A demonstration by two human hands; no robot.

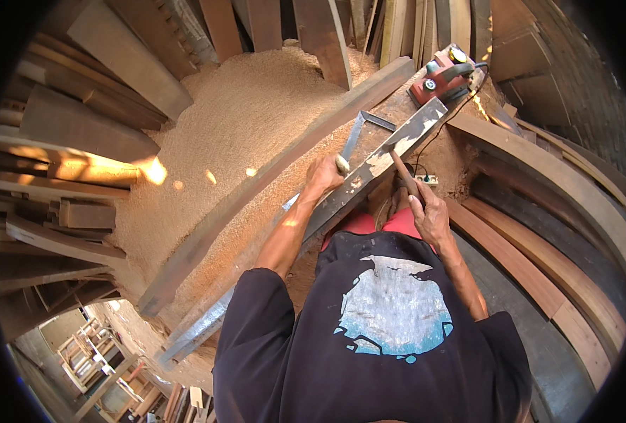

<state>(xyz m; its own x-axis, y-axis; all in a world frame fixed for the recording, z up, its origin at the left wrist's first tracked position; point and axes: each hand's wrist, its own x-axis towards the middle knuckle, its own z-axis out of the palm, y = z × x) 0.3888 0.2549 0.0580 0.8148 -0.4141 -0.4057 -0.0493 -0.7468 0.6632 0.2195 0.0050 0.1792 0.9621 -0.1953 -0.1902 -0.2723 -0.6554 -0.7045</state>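
Observation:
A dark, patchy wooden beam point(351, 185) runs diagonally in front of me, its pale spots showing near the far end. My left hand point(325, 174) is closed at the beam's left side, around the lower end of a metal try square point(355, 135). The square's dark stock point(378, 122) reaches toward the beam. A small pale, rounded shape shows at the fingertips; I cannot make out what it is. In my right hand point(431, 213) is a slim brown wooden stick point(406, 174), gripped at its near end, with its far tip at the beam's right edge.
A red electric planer point(441, 81) sits beyond the beam, its black cable trailing down to a power strip point(426, 180). A long curved plank point(270, 173) lies across sawdust point(193, 148). Stacked boards point(90, 134) line the left, and curved timbers point(538, 261) lie on the right.

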